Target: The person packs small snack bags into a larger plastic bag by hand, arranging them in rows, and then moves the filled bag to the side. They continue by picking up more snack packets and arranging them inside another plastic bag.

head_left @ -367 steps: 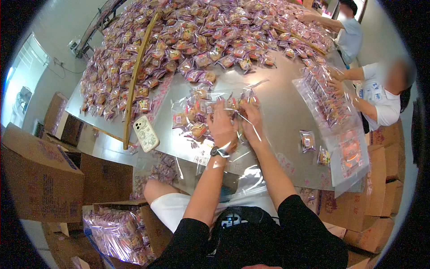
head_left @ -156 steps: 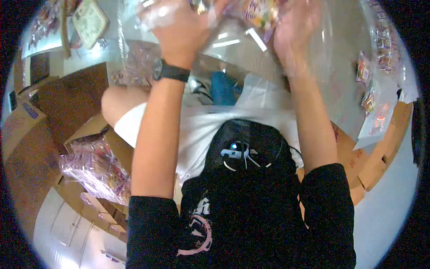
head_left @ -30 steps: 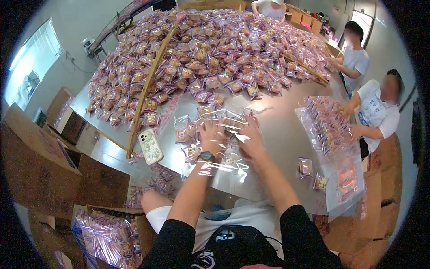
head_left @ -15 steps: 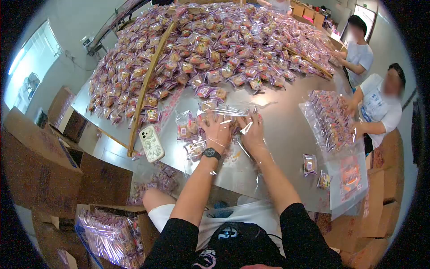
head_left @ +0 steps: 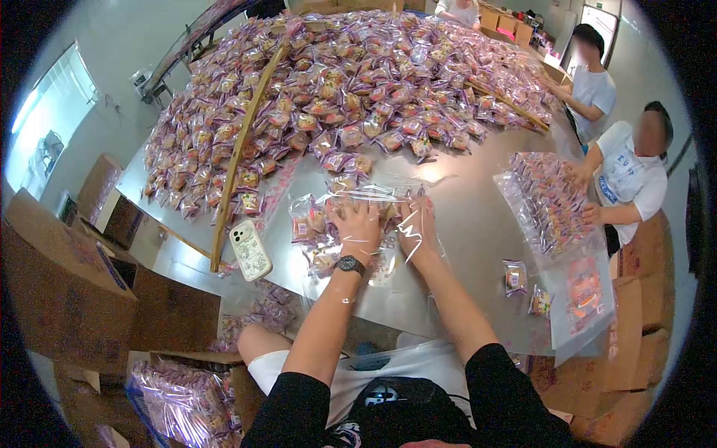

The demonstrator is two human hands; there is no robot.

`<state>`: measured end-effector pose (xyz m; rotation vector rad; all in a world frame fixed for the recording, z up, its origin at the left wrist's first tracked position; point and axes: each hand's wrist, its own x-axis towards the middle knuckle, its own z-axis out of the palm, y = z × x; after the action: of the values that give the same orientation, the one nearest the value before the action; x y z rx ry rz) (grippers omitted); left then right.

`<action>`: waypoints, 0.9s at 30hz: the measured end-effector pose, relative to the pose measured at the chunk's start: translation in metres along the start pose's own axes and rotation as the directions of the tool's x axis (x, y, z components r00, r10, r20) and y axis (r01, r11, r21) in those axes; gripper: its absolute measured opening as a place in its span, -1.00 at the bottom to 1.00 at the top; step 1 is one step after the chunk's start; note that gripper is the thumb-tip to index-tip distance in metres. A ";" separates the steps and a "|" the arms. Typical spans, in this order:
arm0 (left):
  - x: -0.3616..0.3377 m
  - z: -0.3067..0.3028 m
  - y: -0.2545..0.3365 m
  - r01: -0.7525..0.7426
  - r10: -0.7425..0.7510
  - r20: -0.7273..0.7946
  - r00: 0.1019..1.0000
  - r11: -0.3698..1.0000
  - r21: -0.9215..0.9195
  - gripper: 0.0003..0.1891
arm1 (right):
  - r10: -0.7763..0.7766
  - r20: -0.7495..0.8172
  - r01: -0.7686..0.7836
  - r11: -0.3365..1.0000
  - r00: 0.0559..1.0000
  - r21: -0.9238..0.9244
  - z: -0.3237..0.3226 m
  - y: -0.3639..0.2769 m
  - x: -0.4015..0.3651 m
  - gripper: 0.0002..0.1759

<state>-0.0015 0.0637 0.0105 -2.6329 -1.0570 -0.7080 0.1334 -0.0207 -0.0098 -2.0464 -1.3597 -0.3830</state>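
Observation:
A large clear plastic bag (head_left: 373, 277) lies on the metal table in front of me, and its film covers both my hands. My left hand (head_left: 356, 228), with a black watch at the wrist, rests with fingers spread on small wrapped snack packets (head_left: 317, 218). Beside it, my right hand (head_left: 417, 228) lies with fingers stretched forward against the packets' right end. Glare on the film partly hides the right fingers. More packets (head_left: 324, 261) lie left of my left wrist.
A huge heap of snack packets (head_left: 358, 89) covers the far table, crossed by a wooden strip (head_left: 246, 149). A phone (head_left: 251, 250) lies at left. Two loose packets (head_left: 515, 276) and a filled bag (head_left: 541, 198) under a co-worker's hands are at right. Cardboard boxes (head_left: 67, 261) stand left.
My left fingers have spread and flattened over the packets. My right hand has straightened its fingers and settled lower beside them. The film is stretched smoother over both hands.

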 end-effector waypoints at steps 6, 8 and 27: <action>-0.002 -0.015 0.002 -0.022 0.038 0.094 0.995 0.986 -0.166 -0.42 | -0.174 -0.072 0.177 0.984 0.982 0.037 -0.015 0.003 -0.001 -0.62; -0.003 -0.008 0.001 -0.049 0.052 0.033 0.998 0.996 -0.077 -0.40 | -0.160 -0.078 0.163 0.986 0.984 0.022 -0.014 0.004 -0.002 -0.57; 0.000 -0.021 0.004 -0.018 0.026 0.151 0.988 0.998 -0.057 -0.37 | -0.165 -0.016 0.165 0.986 0.986 -0.035 -0.029 -0.014 -0.009 -0.41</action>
<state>-0.0060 0.0532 0.0281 -2.7790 -1.0597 -0.5465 0.1202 -0.0425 0.0120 -1.9576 -1.5257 -0.4998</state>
